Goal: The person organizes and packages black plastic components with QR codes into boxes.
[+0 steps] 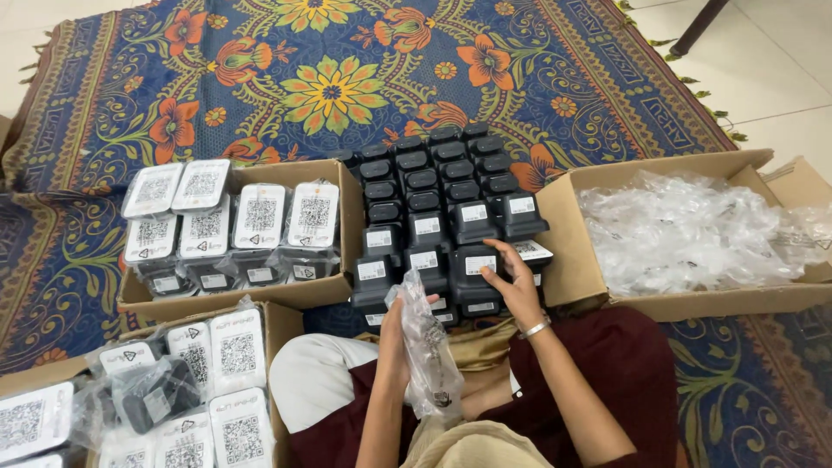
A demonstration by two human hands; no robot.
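Observation:
My right hand (pixel 513 282) rests its fingers on a black box-shaped device (pixel 474 264) with a white label, in the front row of several like devices (pixel 438 195) standing in rows on the rug. My left hand (pixel 394 334) holds a clear empty plastic bag (pixel 429 347) upright over my lap. A silver bangle sits on my right wrist.
A cardboard box (pixel 598 260) at the right is full of empty clear bags (pixel 693 225). Two cardboard boxes at the left (pixel 295 295) and lower left (pixel 282 325) hold bagged devices with white code labels. A patterned flowered rug (pixel 329 87) covers the floor.

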